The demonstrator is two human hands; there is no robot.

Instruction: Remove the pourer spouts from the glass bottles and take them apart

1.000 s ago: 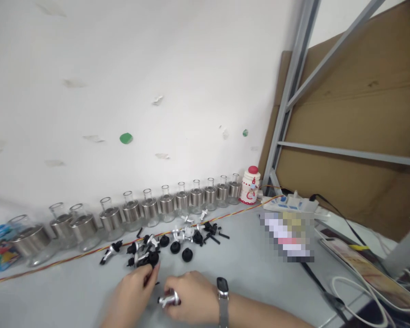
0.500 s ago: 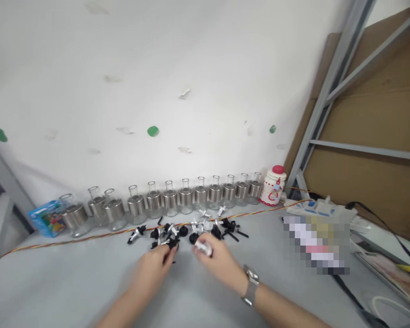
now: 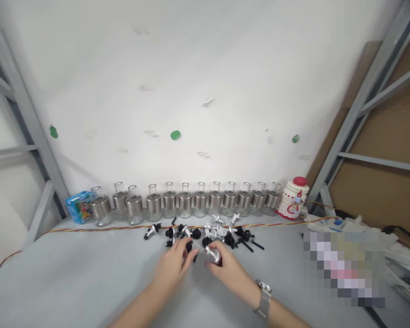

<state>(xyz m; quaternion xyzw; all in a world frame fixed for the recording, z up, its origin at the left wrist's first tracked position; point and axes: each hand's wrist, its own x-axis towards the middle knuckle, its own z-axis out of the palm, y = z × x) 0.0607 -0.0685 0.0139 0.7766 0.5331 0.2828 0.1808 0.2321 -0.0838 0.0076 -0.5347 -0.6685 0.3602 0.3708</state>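
My right hand [image 3: 223, 263], with a watch on its wrist, is closed around a silver pour spout [image 3: 213, 254] with a darker part at its lower end. To its left, the fingers of my left hand [image 3: 173, 259] are bent around a small black part [image 3: 189, 247], slightly blurred. The two hands are close together but apart. Just beyond them lies a scattered pile of silver spouts [image 3: 220, 231], black caps [image 3: 196, 233] and thin black sticks [image 3: 258, 245] on the grey table [image 3: 99, 269].
Behind the pile runs a row of several glass bottles [image 3: 154, 200] with metal bands. A twisted red and yellow wire [image 3: 123, 228] crosses in front of them. A blue box [image 3: 79, 207] stands at the left end, a white jar with a red lid [image 3: 291, 200] at the right.
My view has turned, so the scene sits further right and more of the left frame shows. My left hand has lifted from the pile's front edge and moved closer to the right hand.
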